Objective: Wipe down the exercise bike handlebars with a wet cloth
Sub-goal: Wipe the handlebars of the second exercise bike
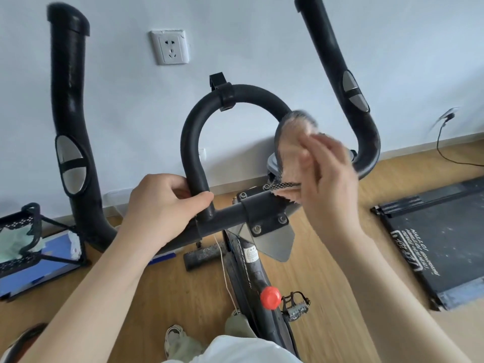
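A white garment (235, 349) is filling the bottom edge closest to the lens, and both bare forearms are reaching up from it toward the exercise bike handlebars (337, 66). The left hand (162, 205) is gripping the left leg of the central loop bar (192, 142) just above where it is joining the crossbar (227, 213), fingers wrapping behind the tube and thumb curling across its front. The right hand (330, 179) is clutching a pinkish cloth (293, 142) with a grey edge, fingers curling round it, and is pressing it against the right leg of the same loop. The cloth is sitting above and left of the palm, between hand and bar, and is looking blurred. Its lower corner is hanging down onto the bolted clamp plate (264, 208). The left horn grip (69, 100) is standing well apart from both hands. Lower down, a red knob (270, 297) is sticking out from the frame beside a pedal (297, 306). A wall socket (171, 47) is showing behind, and a flat black treadmill (440, 237) is lying on the wooden floor (327, 271) to the right.
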